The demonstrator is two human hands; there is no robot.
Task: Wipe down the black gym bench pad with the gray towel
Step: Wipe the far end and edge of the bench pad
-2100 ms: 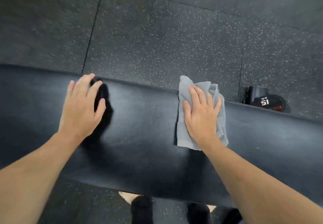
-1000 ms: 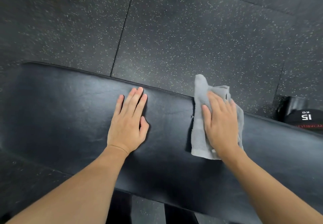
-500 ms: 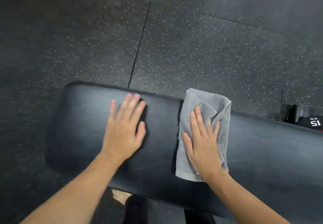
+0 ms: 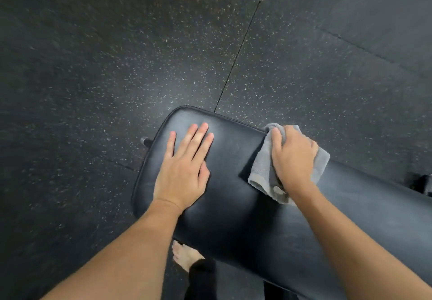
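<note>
— How far along is the wipe?

— Mid-job, I'd judge: the right hand (image 4: 292, 157) presses the crumpled gray terry towel (image 4: 261, 173) at the far edge of the smooth black vinyl bench pad (image 4: 233, 206).

— And the left hand (image 4: 182, 173)?

— Spread flat near the rounded end (holding nothing); that end looks unwiped.

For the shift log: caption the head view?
Right hand presses gray towel on black bench pad; left hand flat.

L hand (image 4: 184, 171) flat on black bench pad (image 4: 233, 206) nr its end; R hand (image 4: 292, 157) presses gray towel (image 4: 261, 171) at far edge.
</note>
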